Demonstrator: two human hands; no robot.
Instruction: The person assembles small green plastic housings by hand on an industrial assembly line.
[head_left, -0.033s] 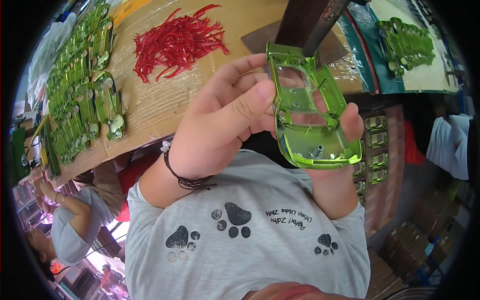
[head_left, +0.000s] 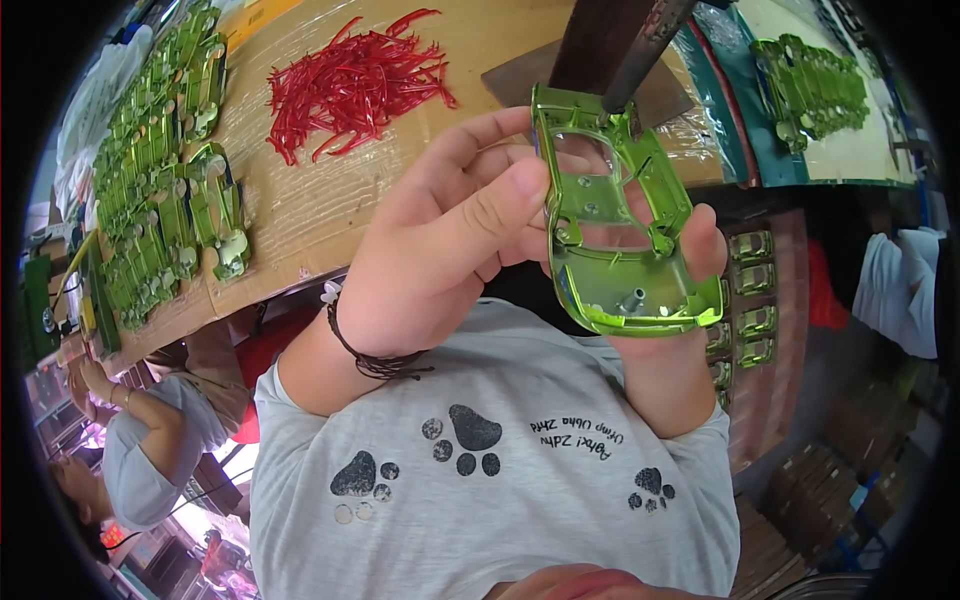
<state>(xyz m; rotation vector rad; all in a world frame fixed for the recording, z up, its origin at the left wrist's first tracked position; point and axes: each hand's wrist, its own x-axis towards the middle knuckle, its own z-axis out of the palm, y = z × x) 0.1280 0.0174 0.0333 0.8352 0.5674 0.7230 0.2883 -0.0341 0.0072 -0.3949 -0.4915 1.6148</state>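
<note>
I hold up a shiny green plastic toy car body [head_left: 593, 262], its hollow inside facing me. Its window part is clear, and a small post stands near the lower end. My left hand [head_left: 455, 225] grips the left edge, thumb on the rim and fingers reaching behind. From beneath, my right hand [head_left: 703, 243] supports the right side; a fingertip shows past the edge and the rest is mostly hidden behind the shell. The shell's top end is close to a dark metal rod [head_left: 650, 55]; whether they touch I cannot tell.
Thin red plastic pieces [head_left: 355, 88] lie heaped on the cardboard-covered table [head_left: 300, 215]. Rows of green car bodies [head_left: 165, 180] fill its left side. More green parts [head_left: 812, 90] sit far right, others in a tray [head_left: 780, 390] below. A person [head_left: 165, 440] works at left.
</note>
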